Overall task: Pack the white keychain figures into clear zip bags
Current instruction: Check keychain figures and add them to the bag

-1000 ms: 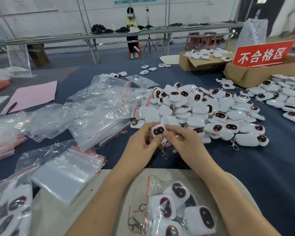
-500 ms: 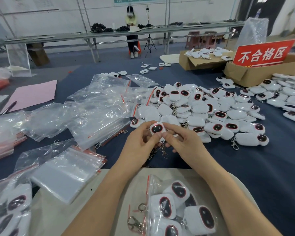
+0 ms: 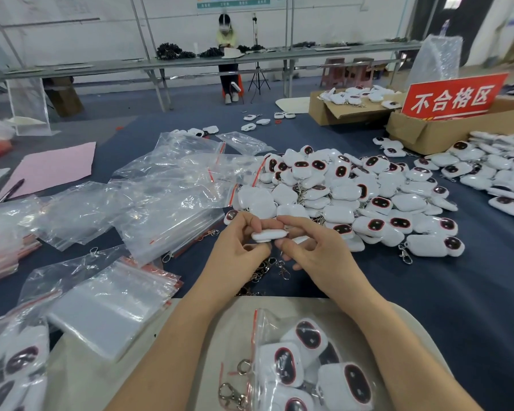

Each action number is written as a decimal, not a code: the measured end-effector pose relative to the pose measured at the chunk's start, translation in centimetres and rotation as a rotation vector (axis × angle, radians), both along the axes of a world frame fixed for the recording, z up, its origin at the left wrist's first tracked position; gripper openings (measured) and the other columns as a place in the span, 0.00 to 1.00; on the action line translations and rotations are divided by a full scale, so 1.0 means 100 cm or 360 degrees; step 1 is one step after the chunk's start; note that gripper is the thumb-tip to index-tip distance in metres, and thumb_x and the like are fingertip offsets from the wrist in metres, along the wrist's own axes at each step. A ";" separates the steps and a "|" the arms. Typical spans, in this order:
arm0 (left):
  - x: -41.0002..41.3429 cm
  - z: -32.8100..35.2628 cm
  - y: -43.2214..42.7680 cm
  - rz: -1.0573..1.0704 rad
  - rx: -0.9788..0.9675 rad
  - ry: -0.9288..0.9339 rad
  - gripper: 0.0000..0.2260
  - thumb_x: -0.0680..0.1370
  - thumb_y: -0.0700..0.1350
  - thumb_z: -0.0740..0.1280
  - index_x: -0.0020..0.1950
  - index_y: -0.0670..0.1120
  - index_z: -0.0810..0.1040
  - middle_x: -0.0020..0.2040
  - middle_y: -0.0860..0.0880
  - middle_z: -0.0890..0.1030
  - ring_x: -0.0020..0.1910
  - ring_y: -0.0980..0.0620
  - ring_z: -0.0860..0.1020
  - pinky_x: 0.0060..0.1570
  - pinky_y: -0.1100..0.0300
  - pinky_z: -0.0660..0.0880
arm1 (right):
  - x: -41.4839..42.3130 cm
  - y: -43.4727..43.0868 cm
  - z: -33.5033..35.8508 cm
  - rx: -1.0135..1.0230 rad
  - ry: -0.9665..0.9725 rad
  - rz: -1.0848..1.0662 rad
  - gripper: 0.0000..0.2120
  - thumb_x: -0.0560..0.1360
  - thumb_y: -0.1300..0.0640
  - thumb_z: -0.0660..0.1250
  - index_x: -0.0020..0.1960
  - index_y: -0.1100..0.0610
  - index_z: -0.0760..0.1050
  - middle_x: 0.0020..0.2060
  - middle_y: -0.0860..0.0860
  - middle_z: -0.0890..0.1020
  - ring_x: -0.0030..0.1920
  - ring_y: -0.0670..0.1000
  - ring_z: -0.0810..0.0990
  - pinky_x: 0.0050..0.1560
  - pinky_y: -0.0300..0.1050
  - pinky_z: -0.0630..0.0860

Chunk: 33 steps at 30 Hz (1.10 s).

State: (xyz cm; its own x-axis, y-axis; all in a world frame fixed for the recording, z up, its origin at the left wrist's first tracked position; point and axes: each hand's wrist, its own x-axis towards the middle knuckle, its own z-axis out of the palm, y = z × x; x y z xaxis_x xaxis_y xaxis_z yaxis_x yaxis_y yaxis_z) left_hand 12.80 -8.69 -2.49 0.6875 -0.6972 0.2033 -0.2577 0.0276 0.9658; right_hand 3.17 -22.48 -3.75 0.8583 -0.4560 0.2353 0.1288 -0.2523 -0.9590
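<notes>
Both hands meet over the dark blue counter (image 3: pixel 428 292) near the centre of the view, sharing one white keychain figure (image 3: pixel 269 235). The left hand (image 3: pixel 238 253) pinches the figure's left end, its fingers (image 3: pixel 251 222) closed narrow on it, while the right hand (image 3: pixel 321 256) grips the right end with thumb and forefinger. The figure lies edge-on, so its dark face cannot be seen. Metal clasps (image 3: pixel 282 269) hang just below the hands.

At 1 o'clock from the hands, touching distance beyond them, spreads a big heap of figures (image 3: pixel 353 197), many with dark oval faces turned up. At 10 o'clock lie crumpled clear zip bags (image 3: pixel 161 200) with red seal strips, and at 8 o'clock a flat stack of unused bags (image 3: pixel 110 307). At 6 o'clock, between the forearms, a filled bag (image 3: pixel 309 366) holding several figures rests on a pale surface, a clasp poking out at its left. More bagged figures (image 3: pixel 12 369) sit at the lower left edge.

Far off at 2 o'clock a red sign (image 3: pixel 454 96) stands in a cardboard box (image 3: pixel 422 132). A pink sheet (image 3: pixel 54 167) lies at 10 o'clock, well apart. A seated person (image 3: pixel 227 54) is behind a long bench at 12 o'clock.
</notes>
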 end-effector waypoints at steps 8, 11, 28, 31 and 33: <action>0.001 -0.001 0.001 0.0041 0.0066 -0.0049 0.13 0.77 0.31 0.66 0.43 0.48 0.69 0.43 0.56 0.83 0.38 0.50 0.74 0.40 0.52 0.71 | -0.001 0.001 0.001 -0.0010 -0.0060 0.0057 0.15 0.78 0.56 0.70 0.55 0.35 0.81 0.44 0.41 0.83 0.38 0.45 0.82 0.39 0.37 0.80; 0.000 0.001 0.000 0.0067 0.0055 -0.0054 0.14 0.78 0.32 0.67 0.42 0.51 0.71 0.50 0.53 0.85 0.46 0.51 0.79 0.47 0.55 0.75 | -0.002 0.000 0.002 -0.0016 -0.0077 0.0048 0.13 0.78 0.55 0.71 0.53 0.35 0.82 0.46 0.42 0.84 0.40 0.45 0.83 0.39 0.35 0.79; -0.002 0.001 0.000 0.0064 0.0012 0.0005 0.08 0.80 0.40 0.70 0.58 0.47 0.79 0.55 0.50 0.84 0.51 0.58 0.81 0.54 0.65 0.77 | -0.002 -0.005 0.003 0.0104 -0.0114 -0.0042 0.12 0.76 0.58 0.73 0.50 0.40 0.82 0.43 0.41 0.84 0.41 0.44 0.84 0.39 0.39 0.82; -0.002 0.002 -0.001 0.0067 0.0073 -0.0034 0.13 0.80 0.38 0.69 0.64 0.49 0.78 0.58 0.51 0.83 0.54 0.50 0.81 0.58 0.59 0.78 | -0.001 -0.006 -0.001 0.0092 -0.0069 -0.0037 0.09 0.75 0.57 0.74 0.50 0.43 0.82 0.44 0.41 0.84 0.41 0.47 0.83 0.41 0.41 0.83; -0.002 0.001 -0.002 0.0053 0.0090 -0.0044 0.18 0.79 0.35 0.69 0.66 0.50 0.76 0.61 0.52 0.81 0.54 0.48 0.81 0.59 0.59 0.78 | 0.000 -0.006 -0.004 0.0071 -0.0046 -0.0074 0.10 0.75 0.56 0.74 0.49 0.42 0.81 0.45 0.40 0.83 0.41 0.51 0.83 0.43 0.43 0.83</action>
State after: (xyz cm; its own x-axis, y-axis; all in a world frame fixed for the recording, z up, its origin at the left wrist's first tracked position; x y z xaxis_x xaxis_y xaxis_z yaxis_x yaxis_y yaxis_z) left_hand 12.60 -8.86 -2.35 0.7049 -0.6852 0.1834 -0.2840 -0.0358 0.9581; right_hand 3.21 -23.13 -4.15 0.8290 -0.5058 0.2386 0.1460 -0.2160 -0.9654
